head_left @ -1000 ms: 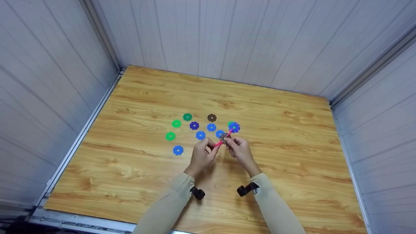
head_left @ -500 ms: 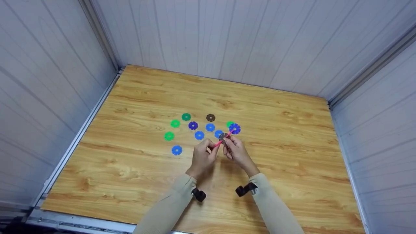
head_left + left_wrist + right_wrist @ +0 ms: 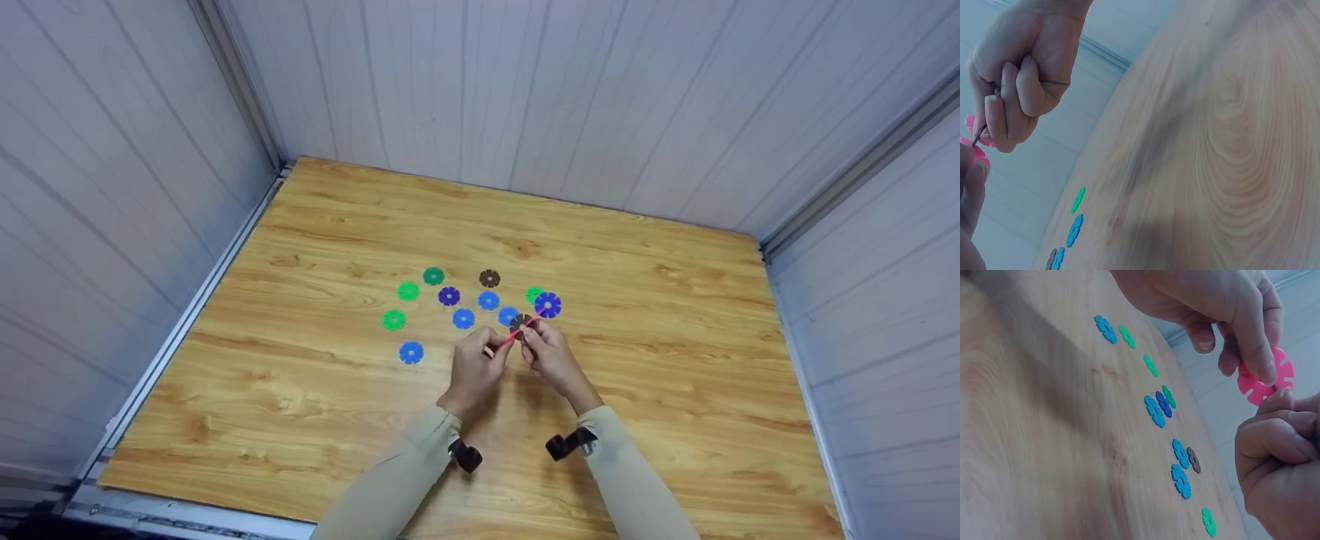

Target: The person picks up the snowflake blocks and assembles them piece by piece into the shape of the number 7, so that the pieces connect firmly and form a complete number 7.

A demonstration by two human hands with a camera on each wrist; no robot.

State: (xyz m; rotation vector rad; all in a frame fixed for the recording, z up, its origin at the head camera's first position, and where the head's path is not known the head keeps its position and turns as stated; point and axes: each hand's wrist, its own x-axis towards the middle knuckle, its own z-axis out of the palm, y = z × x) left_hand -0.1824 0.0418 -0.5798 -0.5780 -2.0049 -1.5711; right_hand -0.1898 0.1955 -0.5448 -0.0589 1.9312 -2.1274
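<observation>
Both hands meet above the table. In the head view my left hand (image 3: 476, 367) pinches a pink slotted disc (image 3: 1266, 377), seen edge-on from above and flat in the right wrist view. My right hand (image 3: 555, 361) pinches a brown slotted disc (image 3: 519, 325), which crosses the pink line; fingers hide how far they are fitted together. Beyond the right fingertips, a violet-blue slotted disc (image 3: 548, 304) appears at the far end of the pink line. It overlaps a green disc (image 3: 534, 294) in view. The right hand's fingers (image 3: 1013, 107) are curled in the left wrist view.
Several loose slotted discs lie flat on the wooden table (image 3: 675, 375), left of and beyond the hands: a blue disc (image 3: 411, 352), a green disc (image 3: 394, 319), a dark violet disc (image 3: 449, 296) and a brown disc (image 3: 490, 278). Pale panel walls (image 3: 480, 90) enclose the table.
The violet-blue disc has shifted slightly right and nearer, showing more of the green disc behind it. Both hands keep their pinch on the pink and brown discs, and the camera view shifts slightly.
</observation>
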